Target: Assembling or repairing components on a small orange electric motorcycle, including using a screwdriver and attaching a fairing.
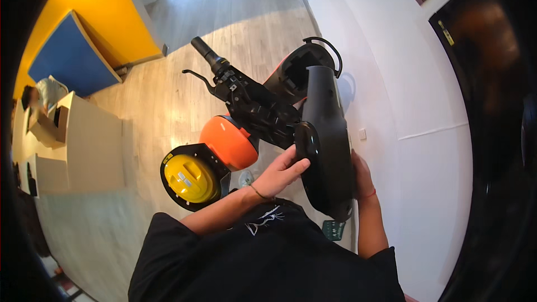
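My left hand grips the near left edge of a tall black plastic housing, thumb across its face. My right hand holds the housing's right side, fingers partly hidden behind it. Just left of it is a black handlebar assembly with a grip and a brake lever. Behind the housing is a black open container with a curved handle. Below the handlebar sit a rounded orange case and a yellow helmet on a black mount.
A person is at a pale counter with a cardboard box at left. A yellow wall with a leaning blue board stands behind. A white wall runs along the right. A dark green plate lies low down.
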Motion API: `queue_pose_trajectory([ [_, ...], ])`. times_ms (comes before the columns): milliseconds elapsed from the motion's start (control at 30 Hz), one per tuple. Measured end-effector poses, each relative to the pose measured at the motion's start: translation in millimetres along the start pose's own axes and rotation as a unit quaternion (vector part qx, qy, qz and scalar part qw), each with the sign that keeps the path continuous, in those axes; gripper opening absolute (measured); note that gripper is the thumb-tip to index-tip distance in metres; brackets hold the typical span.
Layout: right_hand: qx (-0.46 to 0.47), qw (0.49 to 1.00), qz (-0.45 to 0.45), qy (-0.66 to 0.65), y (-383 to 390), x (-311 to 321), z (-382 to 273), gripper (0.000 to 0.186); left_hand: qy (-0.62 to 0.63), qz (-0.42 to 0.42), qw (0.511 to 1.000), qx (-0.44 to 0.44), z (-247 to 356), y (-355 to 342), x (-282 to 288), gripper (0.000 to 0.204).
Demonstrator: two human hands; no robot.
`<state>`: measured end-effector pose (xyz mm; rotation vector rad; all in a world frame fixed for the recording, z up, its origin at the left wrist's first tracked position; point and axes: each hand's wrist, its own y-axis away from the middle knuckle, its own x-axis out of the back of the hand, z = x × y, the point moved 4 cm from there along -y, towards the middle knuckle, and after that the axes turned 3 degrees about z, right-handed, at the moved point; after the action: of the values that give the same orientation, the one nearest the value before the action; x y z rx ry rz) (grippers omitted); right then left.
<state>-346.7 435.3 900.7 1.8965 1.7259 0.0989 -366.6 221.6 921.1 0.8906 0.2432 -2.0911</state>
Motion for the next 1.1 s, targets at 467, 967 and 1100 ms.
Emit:
queue_pose_trajectory([
  [467, 0.205, 0.858, -0.094, 0.461, -162, -85, -41, 0.034, -0.034, 0.341, 0.931, -0.122, -26, -10, 87, 0.068],
  [967, 0.264, 0.806, -0.145, 0.510, -205, -81, -2, 0.044, -0.100, 0.598, 0.787, -0.115, -39, -24, 85, 0.067],
  [1100, 0.248, 0.813, -0.133, 0.509, -208, -75, 9, 0.047, -0.135, 0.611, 0.773, -0.100, -33, -28, 83, 0.071],
])
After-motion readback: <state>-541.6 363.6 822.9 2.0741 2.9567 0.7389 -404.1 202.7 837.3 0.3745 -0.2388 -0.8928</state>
